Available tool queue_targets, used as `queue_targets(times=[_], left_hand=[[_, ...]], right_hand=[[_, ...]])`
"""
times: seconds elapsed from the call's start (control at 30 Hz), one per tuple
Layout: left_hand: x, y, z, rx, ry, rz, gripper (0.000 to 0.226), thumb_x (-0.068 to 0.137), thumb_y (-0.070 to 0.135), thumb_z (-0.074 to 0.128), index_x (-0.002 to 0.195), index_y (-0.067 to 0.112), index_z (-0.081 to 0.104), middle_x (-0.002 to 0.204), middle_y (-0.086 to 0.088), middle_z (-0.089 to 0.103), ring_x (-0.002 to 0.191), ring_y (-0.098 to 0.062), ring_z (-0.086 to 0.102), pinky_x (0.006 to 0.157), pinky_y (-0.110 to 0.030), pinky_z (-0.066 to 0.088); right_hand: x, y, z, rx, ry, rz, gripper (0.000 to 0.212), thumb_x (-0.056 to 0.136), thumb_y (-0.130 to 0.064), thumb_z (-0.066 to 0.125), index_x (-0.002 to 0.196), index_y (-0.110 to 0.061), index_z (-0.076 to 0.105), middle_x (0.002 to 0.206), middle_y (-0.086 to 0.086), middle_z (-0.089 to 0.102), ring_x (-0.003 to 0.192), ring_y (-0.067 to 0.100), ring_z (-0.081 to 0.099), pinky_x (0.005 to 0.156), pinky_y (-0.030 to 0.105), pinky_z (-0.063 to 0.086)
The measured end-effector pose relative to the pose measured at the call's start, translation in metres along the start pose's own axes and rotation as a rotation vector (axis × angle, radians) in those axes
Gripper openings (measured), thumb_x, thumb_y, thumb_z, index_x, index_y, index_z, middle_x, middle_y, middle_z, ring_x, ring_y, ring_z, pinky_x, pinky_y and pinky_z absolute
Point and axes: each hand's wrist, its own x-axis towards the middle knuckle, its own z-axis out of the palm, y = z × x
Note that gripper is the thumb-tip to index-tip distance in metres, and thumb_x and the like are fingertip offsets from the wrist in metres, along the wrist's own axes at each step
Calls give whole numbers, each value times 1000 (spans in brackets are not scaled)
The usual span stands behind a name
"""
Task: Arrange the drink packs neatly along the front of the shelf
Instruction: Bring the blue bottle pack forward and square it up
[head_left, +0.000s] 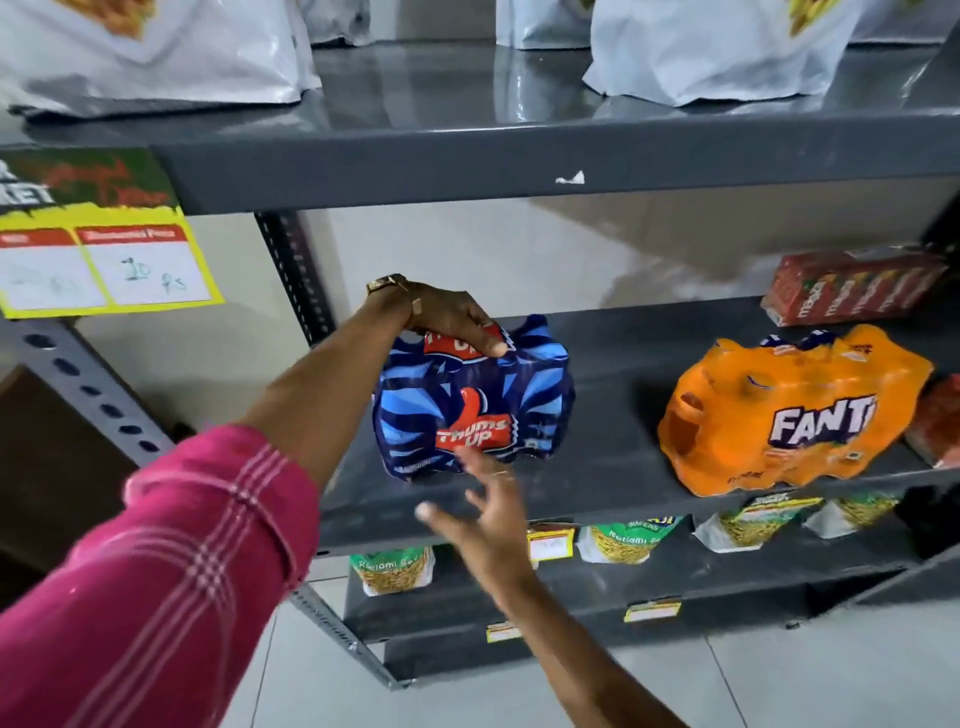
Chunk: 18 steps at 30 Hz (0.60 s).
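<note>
A blue Thums Up drink pack (475, 400) stands near the front left of the dark grey middle shelf (613, 467). My left hand (452, 319), with a watch on the wrist, grips the top of that pack. Just below and in front of the pack's lower edge, my right hand (485, 512) is blurred, with its fingers spread and holding nothing. An orange Fanta pack (789, 410) sits tilted at the shelf's front right. A red Maaza carton pack (852, 286) lies further back on the right.
White snack bags (722, 52) stand on the upper shelf (519, 161). A yellow price card (98, 260) hangs at the left. Small snack packets (392, 569) line the lower shelf (727, 587). Another red pack (940, 421) shows at the right edge. Below the shelves is tiled floor (779, 686).
</note>
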Motion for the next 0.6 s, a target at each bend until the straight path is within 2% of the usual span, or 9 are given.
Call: queue_targets(times=[0.07,0.13,0.2,0.27,0.3,0.37,0.47,0.53,0.6], left_hand=[[-7,-5,3,37,80,27,86,52,74,64,124,26,58,127,-3,62,109,-23,61,100,-41,47],[-16,-23,25,45,409,15,101,55,85,56,138,29,41,140,-2,51,125,-26,50,106,-44,37],[-26,-44,68,7,847,35,98,66,87,46,143,30,30,150,-3,40,136,-26,37,112,-47,29],[-31,-56,115,-419,1167,123,93,74,75,56,147,28,22,154,-3,31,140,-19,31,115,-44,29],[-32,-61,136,-668,1189,163,97,73,68,63,148,24,19,153,-5,31,138,-17,35,114,-42,32],[-34,-74,170,-875,1047,135,107,66,57,76,148,20,19,144,-6,45,126,-15,51,106,-38,44],[-41,-94,194,-680,891,10,122,40,59,86,141,23,27,123,10,57,107,-6,56,89,-15,46],[-43,-102,200,-544,850,-29,123,31,60,87,134,22,31,122,6,57,106,-6,49,87,-13,39],[-45,-108,206,-496,816,-35,118,32,53,91,130,24,31,126,-1,57,106,-10,48,88,-23,39]], right_hand=[[11,3,-34,45,237,49,58,69,2,82,109,-30,55,114,7,57,96,-1,62,76,14,53],[24,7,-70,1,376,67,64,64,1,85,116,-18,52,117,9,55,102,14,57,86,22,50],[41,14,-96,-127,296,109,86,62,-5,89,135,-10,42,131,2,48,118,13,48,102,27,40],[60,14,-108,-183,105,122,91,64,-1,85,139,-18,37,125,-16,50,114,-10,50,98,11,39],[67,15,-108,-240,10,121,90,64,4,81,138,-23,37,116,-24,52,106,-17,54,86,2,41],[75,19,-105,-312,-109,161,96,64,10,72,142,-29,29,108,-25,54,107,-5,59,77,5,47],[66,27,-106,-304,-159,194,107,63,9,66,145,-41,18,123,-18,50,117,9,50,93,30,51],[54,31,-115,-313,-216,192,109,60,2,67,138,-55,18,117,-40,44,114,-2,45,86,22,49],[42,30,-124,-344,-278,174,111,55,-9,72,125,-75,15,109,-60,39,109,-20,47,75,11,50]])
